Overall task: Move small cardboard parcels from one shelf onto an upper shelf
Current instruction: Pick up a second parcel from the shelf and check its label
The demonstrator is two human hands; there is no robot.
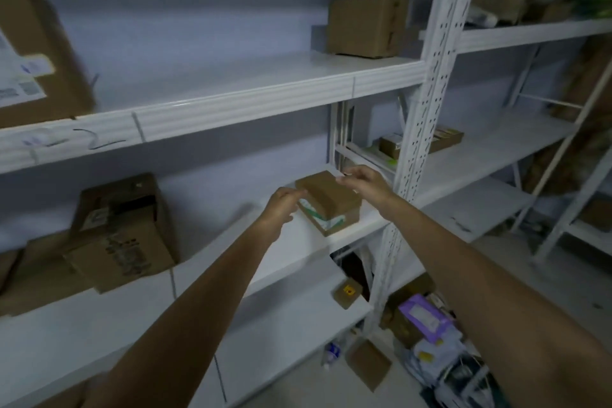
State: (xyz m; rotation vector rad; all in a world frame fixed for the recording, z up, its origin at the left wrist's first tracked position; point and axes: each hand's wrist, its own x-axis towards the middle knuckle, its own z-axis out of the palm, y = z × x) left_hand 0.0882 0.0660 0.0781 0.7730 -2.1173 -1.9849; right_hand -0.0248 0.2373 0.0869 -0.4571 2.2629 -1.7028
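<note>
Fingers (347, 179) of the right hand (366, 183) are extended and loosely spread over the far top edge of the small cardboard parcel (328, 200); contact w/ the cardboard cannot be confirmed due to blur. Left hand (280, 205): fingers curled inward, fingertips at the parcel's near-left corner, approx. touching; a firm grasp cannot be told. Both forearms reach in from the lower frame edge, one per side of the parcel.

Parcel location: middle shelf (298, 242), near its right end, just beside the perforated white upright (427, 103). Parcel sits flat; lid closed; a white-green label shows on its front-left face.

Same shelf, left: a larger printed carton (119, 235), tilted, top flap partly open, well apart from the parcel.

Below: lower shelf (291, 334) carries a small flat box w/ a yellow mark (347, 292). Floor area at right holds mixed packages, incl. a purple-topped one (425, 318).

Above: upper shelf (231, 103), handwritten marks on its front lip at left. It bears a large labelled carton (36, 43) at far left and a plain brown box (366, 26) at the right rear.
</note>
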